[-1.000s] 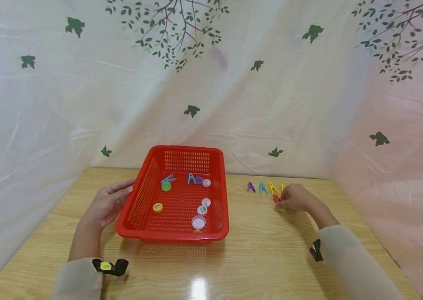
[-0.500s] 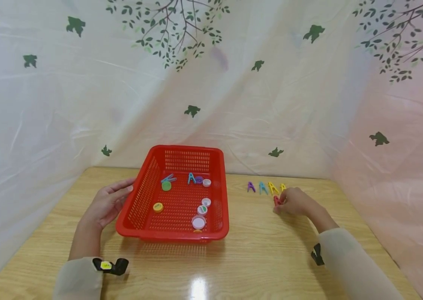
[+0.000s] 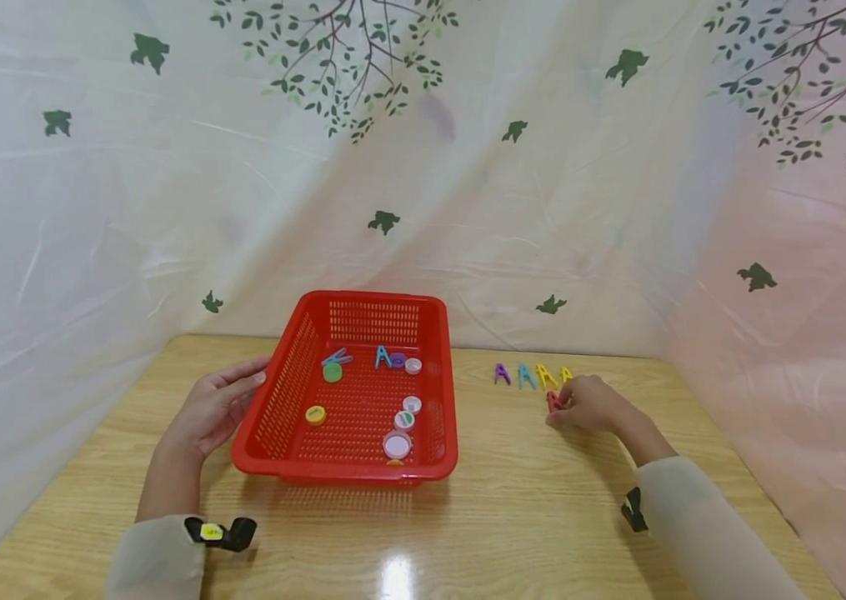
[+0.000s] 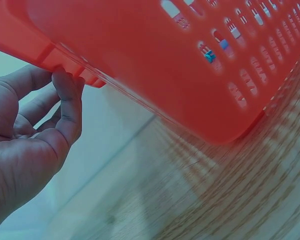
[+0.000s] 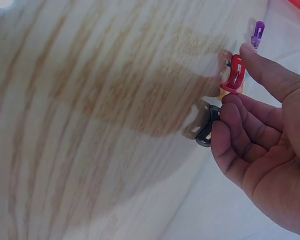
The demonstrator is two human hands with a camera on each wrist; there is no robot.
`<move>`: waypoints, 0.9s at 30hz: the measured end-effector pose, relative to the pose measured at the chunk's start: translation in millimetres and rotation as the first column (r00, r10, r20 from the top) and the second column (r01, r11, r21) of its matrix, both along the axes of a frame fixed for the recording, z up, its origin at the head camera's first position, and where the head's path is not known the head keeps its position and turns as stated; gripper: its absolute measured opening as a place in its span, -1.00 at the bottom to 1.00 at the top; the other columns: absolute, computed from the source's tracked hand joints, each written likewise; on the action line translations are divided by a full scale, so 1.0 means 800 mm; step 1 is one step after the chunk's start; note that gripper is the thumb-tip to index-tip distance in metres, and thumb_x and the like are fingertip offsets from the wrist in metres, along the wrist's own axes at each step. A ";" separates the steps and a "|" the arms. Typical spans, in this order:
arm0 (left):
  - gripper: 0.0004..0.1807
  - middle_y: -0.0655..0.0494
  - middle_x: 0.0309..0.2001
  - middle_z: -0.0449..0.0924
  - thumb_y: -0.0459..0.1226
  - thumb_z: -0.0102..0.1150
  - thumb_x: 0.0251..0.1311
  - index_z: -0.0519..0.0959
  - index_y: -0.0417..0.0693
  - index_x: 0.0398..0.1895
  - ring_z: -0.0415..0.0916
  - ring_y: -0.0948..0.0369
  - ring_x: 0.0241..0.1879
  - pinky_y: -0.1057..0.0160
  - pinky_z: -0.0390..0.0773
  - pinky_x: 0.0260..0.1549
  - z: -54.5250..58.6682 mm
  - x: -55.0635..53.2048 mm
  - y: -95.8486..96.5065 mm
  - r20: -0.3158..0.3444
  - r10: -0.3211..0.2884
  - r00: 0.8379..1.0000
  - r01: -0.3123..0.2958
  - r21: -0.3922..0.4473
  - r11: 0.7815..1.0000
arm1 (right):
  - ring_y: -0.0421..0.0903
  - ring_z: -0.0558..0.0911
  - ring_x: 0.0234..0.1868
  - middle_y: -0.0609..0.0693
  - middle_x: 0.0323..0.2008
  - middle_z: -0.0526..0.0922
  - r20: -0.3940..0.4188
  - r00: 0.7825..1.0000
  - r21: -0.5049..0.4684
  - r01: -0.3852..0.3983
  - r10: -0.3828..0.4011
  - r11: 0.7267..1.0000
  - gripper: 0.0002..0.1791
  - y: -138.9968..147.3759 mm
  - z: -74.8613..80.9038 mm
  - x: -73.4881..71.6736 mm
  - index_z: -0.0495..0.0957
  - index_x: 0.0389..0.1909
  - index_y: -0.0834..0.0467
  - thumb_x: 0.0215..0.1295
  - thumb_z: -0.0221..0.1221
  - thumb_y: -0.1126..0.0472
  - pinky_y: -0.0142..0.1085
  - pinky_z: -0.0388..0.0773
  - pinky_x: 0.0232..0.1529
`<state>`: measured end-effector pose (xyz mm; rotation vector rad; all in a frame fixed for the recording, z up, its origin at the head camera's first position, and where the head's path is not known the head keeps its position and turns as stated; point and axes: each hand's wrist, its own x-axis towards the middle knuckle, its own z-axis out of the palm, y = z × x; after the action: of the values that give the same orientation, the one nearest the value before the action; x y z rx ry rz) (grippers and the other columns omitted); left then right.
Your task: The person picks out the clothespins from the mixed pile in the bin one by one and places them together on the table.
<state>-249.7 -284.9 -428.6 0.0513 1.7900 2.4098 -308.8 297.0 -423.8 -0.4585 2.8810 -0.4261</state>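
Observation:
My left hand (image 3: pixel 216 408) grips the left rim of a red plastic basket (image 3: pixel 445 392), its thumb and fingertips at the lip in the left wrist view. To the right of the basket, my right hand (image 3: pixel 593 406) pinches a small red clothespin (image 5: pixel 235 75) between thumb and index finger, close over the table. A black clothespin (image 5: pixel 208 126) lies by the other fingertips in the right wrist view; the hand hides it from the head. Behind runs a row of clothespins: purple (image 3: pixel 502 374), blue (image 3: pixel 526 377), yellow (image 3: pixel 546 377), and another yellow one (image 3: pixel 566 374), partly covered by the hand.
Inside the basket are two blue clothespins, one at the back (image 3: pixel 382 357), a green bottle cap (image 3: pixel 332 372), a yellow cap (image 3: pixel 315 415) and several white or purple ones. A patterned curtain (image 3: pixel 423 250) rises along the back edge of the wooden table (image 3: pixel 513 517).
My right hand has shifted slightly and turned the red clothespin a little between one second and half a second ago; since then it holds still. The left hand and basket stay put.

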 end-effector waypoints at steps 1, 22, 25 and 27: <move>-0.55 0.22 0.06 0.72 -0.26 0.26 0.41 0.56 -0.03 0.34 0.69 0.23 -0.01 0.20 0.68 -0.01 0.000 0.000 0.000 0.000 -0.001 1.000 0.001 0.000 1.000 | -0.06 0.47 -0.36 -0.03 -0.42 0.59 0.002 1.000 0.000 0.005 -0.005 1.000 -0.60 0.000 0.000 0.000 0.69 -0.21 0.29 0.22 0.45 0.00 -0.24 0.42 -0.33; -0.56 0.21 0.05 0.72 -0.27 0.24 0.42 0.57 -0.03 0.34 0.70 0.23 -0.02 0.20 0.69 -0.02 0.001 0.000 0.001 -0.007 -0.009 1.000 0.008 -0.006 1.000 | -0.08 0.63 -0.36 0.04 -0.34 0.69 -0.033 0.999 -0.106 -0.043 0.040 0.993 -0.48 0.000 0.038 -0.015 0.56 0.09 0.42 0.33 0.37 0.08 -0.12 0.65 -0.29; -0.56 0.21 0.05 0.72 -0.27 0.25 0.42 0.57 -0.03 0.34 0.69 0.22 -0.02 0.20 0.69 -0.02 0.000 -0.001 0.000 -0.007 -0.009 1.000 0.009 -0.003 1.000 | -0.06 0.67 -0.32 0.06 -0.30 0.71 -0.050 0.997 -0.086 -0.059 0.055 0.994 -0.48 -0.007 0.049 -0.021 0.56 0.12 0.41 0.35 0.36 0.08 -0.07 0.68 -0.23; -0.56 0.21 0.06 0.72 -0.27 0.25 0.42 0.57 -0.03 0.34 0.69 0.22 -0.02 0.20 0.69 -0.01 -0.001 -0.001 -0.001 -0.005 -0.009 1.000 0.009 -0.001 1.000 | -0.04 0.69 -0.30 0.07 -0.28 0.72 -0.063 0.996 -0.076 -0.073 0.068 0.994 -0.48 -0.013 0.057 -0.024 0.56 0.13 0.39 0.36 0.35 0.07 -0.03 0.69 -0.18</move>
<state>-250.3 -285.5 -429.3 0.0655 1.7894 2.4044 -327.8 286.4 -378.5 -0.5942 2.9033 -0.5235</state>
